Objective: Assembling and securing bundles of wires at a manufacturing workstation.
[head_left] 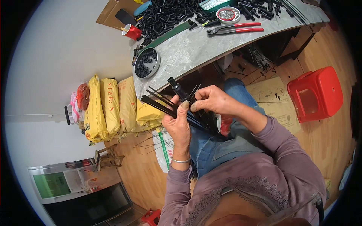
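A bundle of flat, thin black rods, like umbrella ribs (pixel 155 104), lies across my left hand (pixel 178 122), which is closed around it with the thumb on top. From the same grip rises a black tube-shaped plastic fitting (pixel 176 87), tilted up and to the left. My right hand (pixel 215 100) pinches at the fitting's lower end, where the ribs meet it; the exact piece between those fingertips is hidden. More dark ribs hang down over my jeans (pixel 235 128).
Ahead stands a grey table (pixel 188 51) bearing a heap of black plastic fittings (pixel 169 17), red-handled pliers (pixel 235 29), a dish of silvery wire (pixel 228 14) and a round tray (pixel 157 64) of small black parts. Yellow sacks (pixel 109 107) stand left, a red stool (pixel 318 94) right.
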`<move>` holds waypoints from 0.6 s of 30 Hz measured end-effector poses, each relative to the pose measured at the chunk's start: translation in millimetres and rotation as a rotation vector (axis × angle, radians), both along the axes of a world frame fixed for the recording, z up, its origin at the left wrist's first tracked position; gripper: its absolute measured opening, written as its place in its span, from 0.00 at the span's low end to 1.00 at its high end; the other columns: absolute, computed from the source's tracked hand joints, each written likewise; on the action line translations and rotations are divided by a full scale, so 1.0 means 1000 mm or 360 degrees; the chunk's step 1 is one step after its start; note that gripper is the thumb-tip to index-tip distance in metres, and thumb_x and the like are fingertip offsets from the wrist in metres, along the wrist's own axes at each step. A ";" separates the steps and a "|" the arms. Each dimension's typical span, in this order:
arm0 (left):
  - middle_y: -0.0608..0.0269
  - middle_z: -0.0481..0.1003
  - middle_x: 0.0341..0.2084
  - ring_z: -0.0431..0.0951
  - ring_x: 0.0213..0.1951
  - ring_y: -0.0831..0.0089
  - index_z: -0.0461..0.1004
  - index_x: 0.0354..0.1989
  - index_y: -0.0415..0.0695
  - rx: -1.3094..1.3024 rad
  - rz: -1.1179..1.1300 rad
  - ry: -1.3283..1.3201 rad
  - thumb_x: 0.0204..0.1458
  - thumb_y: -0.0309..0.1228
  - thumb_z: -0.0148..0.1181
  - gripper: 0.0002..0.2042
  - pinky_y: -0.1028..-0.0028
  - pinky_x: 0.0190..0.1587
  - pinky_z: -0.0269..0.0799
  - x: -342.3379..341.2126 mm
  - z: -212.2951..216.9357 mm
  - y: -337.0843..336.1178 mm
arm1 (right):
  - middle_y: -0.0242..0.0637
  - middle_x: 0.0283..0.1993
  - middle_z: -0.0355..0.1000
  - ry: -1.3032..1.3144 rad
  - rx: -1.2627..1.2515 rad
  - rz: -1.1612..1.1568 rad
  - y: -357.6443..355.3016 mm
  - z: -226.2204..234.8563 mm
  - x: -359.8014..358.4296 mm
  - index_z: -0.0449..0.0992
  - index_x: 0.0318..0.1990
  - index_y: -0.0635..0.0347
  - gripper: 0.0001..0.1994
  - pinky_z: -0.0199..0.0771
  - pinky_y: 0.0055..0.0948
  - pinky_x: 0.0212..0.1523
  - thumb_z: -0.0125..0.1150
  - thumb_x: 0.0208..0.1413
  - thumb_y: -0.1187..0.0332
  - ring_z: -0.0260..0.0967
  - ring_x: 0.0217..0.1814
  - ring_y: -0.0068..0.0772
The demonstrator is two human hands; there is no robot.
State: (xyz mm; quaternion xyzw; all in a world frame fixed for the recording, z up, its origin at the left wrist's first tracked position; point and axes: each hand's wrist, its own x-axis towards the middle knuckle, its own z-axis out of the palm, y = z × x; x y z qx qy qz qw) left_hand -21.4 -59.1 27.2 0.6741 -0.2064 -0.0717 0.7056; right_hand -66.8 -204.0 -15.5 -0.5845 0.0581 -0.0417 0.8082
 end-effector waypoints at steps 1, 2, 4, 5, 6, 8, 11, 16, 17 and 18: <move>0.64 0.75 0.38 0.73 0.39 0.79 0.73 0.48 0.33 0.0080 -0.0002 -0.0066 0.53 0.28 0.62 0.15 0.79 0.45 0.68 -0.001 0.001 0.001 | 0.24 0.20 0.67 0.0091 0.0143 0.0184 -0.003 0.001 0.001 0.74 0.24 0.60 0.14 0.63 0.21 0.23 0.70 0.46 0.61 0.62 0.22 0.17; 0.64 0.75 0.38 0.72 0.39 0.80 0.73 0.48 0.33 0.0086 -0.0022 -0.0082 0.54 0.28 0.62 0.16 0.79 0.45 0.67 -0.001 0.001 0.001 | 0.25 0.21 0.66 0.0104 0.0219 0.0232 -0.005 0.004 0.001 0.74 0.24 0.58 0.13 0.64 0.20 0.23 0.71 0.45 0.60 0.62 0.23 0.17; 0.64 0.75 0.38 0.72 0.39 0.80 0.73 0.48 0.34 0.0093 -0.0013 -0.0063 0.53 0.28 0.62 0.16 0.79 0.45 0.67 0.000 0.000 0.005 | 0.25 0.21 0.67 0.0129 0.0231 0.0278 -0.006 0.002 0.006 0.74 0.24 0.58 0.14 0.64 0.20 0.23 0.71 0.45 0.60 0.62 0.23 0.17; 0.64 0.75 0.38 0.73 0.39 0.80 0.73 0.48 0.34 0.0101 -0.0004 -0.0044 0.53 0.28 0.62 0.16 0.79 0.45 0.67 0.002 -0.001 0.006 | 0.25 0.22 0.67 0.0153 0.0245 0.0323 -0.006 0.002 0.008 0.74 0.25 0.58 0.14 0.64 0.20 0.23 0.71 0.44 0.59 0.62 0.23 0.17; 0.64 0.75 0.38 0.73 0.39 0.80 0.73 0.48 0.34 0.0099 -0.0005 -0.0045 0.53 0.28 0.62 0.16 0.79 0.45 0.67 0.003 -0.002 0.007 | 0.25 0.22 0.67 0.0152 0.0243 0.0322 -0.005 0.002 0.008 0.74 0.25 0.58 0.14 0.64 0.20 0.23 0.71 0.44 0.59 0.62 0.23 0.17; 0.64 0.75 0.38 0.73 0.39 0.79 0.72 0.48 0.34 -0.0035 -0.0075 0.0058 0.53 0.27 0.61 0.16 0.79 0.45 0.68 0.005 -0.003 0.008 | 0.20 0.22 0.64 0.0128 0.0186 0.0313 -0.002 0.003 0.006 0.71 0.24 0.54 0.12 0.60 0.15 0.23 0.69 0.47 0.62 0.58 0.23 0.11; 0.63 0.76 0.38 0.74 0.39 0.78 0.72 0.48 0.34 -0.0105 -0.0160 0.0129 0.53 0.27 0.62 0.16 0.78 0.45 0.68 0.007 -0.001 0.009 | 0.20 0.23 0.65 0.0173 0.0179 0.0299 -0.002 0.009 0.003 0.71 0.23 0.54 0.12 0.60 0.15 0.23 0.69 0.48 0.62 0.59 0.24 0.11; 0.62 0.76 0.39 0.74 0.39 0.77 0.72 0.49 0.33 -0.0201 -0.0149 0.0189 0.52 0.27 0.62 0.16 0.78 0.45 0.69 0.007 -0.004 0.004 | 0.25 0.22 0.67 0.0157 0.0289 0.0252 -0.001 0.000 0.002 0.74 0.25 0.58 0.14 0.62 0.18 0.22 0.71 0.45 0.59 0.62 0.23 0.16; 0.62 0.76 0.39 0.74 0.39 0.77 0.72 0.49 0.34 -0.0205 -0.0177 0.0210 0.52 0.27 0.62 0.17 0.78 0.45 0.69 0.007 -0.005 0.005 | 0.25 0.22 0.67 0.0148 0.0338 0.0253 0.000 -0.001 0.001 0.74 0.25 0.58 0.14 0.62 0.18 0.22 0.71 0.45 0.59 0.62 0.23 0.16; 0.62 0.76 0.39 0.74 0.39 0.77 0.72 0.49 0.34 -0.0205 -0.0177 0.0211 0.52 0.27 0.62 0.17 0.78 0.45 0.69 0.007 -0.004 0.005 | 0.25 0.22 0.67 0.0150 0.0339 0.0253 0.000 0.000 0.001 0.74 0.25 0.58 0.14 0.62 0.18 0.22 0.71 0.45 0.59 0.62 0.23 0.16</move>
